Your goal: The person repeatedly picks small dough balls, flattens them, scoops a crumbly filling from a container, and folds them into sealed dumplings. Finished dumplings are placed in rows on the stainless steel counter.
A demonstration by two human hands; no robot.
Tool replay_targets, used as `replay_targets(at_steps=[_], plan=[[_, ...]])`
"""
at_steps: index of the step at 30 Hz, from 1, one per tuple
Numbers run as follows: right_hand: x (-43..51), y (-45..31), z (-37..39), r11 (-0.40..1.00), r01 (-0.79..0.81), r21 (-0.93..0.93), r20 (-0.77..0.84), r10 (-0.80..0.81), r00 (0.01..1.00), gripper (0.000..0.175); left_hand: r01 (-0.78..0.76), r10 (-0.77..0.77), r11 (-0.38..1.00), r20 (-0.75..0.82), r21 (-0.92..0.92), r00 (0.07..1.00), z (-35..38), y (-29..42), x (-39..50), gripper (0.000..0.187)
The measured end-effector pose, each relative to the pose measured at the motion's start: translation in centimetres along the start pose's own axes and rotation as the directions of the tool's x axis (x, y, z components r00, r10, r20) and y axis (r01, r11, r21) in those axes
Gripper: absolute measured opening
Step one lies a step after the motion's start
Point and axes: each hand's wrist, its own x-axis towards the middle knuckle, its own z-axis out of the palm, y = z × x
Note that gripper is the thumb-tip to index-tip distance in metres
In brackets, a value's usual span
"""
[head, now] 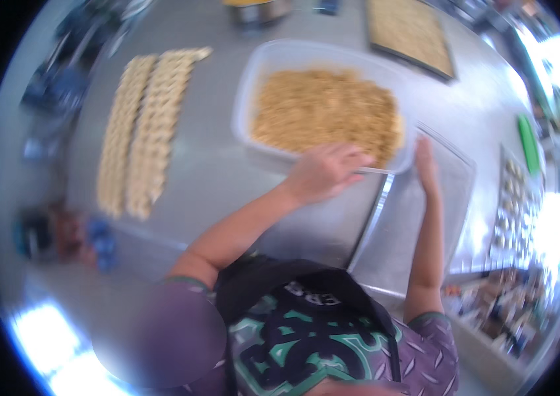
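Observation:
A translucent plastic tub (280, 49) holds a heap of golden-brown crumbly food (324, 111). My left hand (329, 171) lies over the tub's near rim, its fingers bent at the edge of the crumbs; whether they grip the rim or hold crumbs is not clear. My right hand (425, 158) is blurred, upright beside the tub's right end, above a metal tray (423, 222), its fingers straight and nothing seen in it. To the left, two long rows of pale dough pieces (154, 133) lie on the steel table (206, 123).
A tray with a tan crumb-like layer (411, 34) lies at the back right. Further right are a tray of small pale pieces (510, 213) and a green object (528, 143). A yellow-topped container (250, 7) stands at the back. An open box of mixed items (483, 341) is low right.

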Motion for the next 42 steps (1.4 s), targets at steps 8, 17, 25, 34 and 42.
replay_targets(at_steps=[8,17,25,34,42], plan=[[-12.1,-20.8,3.6,0.765,0.588,0.261,-0.634,-0.323,0.702,0.011,0.531,-0.625,0.78,-0.377,-0.33,0.683,-6.6,-2.1,-14.3,0.025],[-20.6,-37.6,25.1,0.634,0.598,0.491,0.493,-0.768,0.409,0.032,0.632,-0.851,0.458,-0.515,-0.625,0.108,-14.7,-2.9,-29.9,0.023],[-20.4,-42.1,36.5,0.676,0.733,0.068,0.69,-0.563,0.455,0.042,0.648,-0.935,0.304,-0.348,-0.698,0.064,-18.2,-2.9,-35.3,0.019],[-22.1,-40.5,26.2,0.765,0.273,0.583,0.666,-0.643,0.378,0.033,0.444,-0.882,0.455,-0.322,-0.772,0.343,-20.3,-3.3,-29.9,0.031],[-21.0,-36.8,15.6,0.498,0.658,0.564,-0.16,-0.717,0.679,0.043,0.122,-0.679,0.482,-0.282,-0.868,0.678,-17.0,-2.1,-16.5,0.034]])
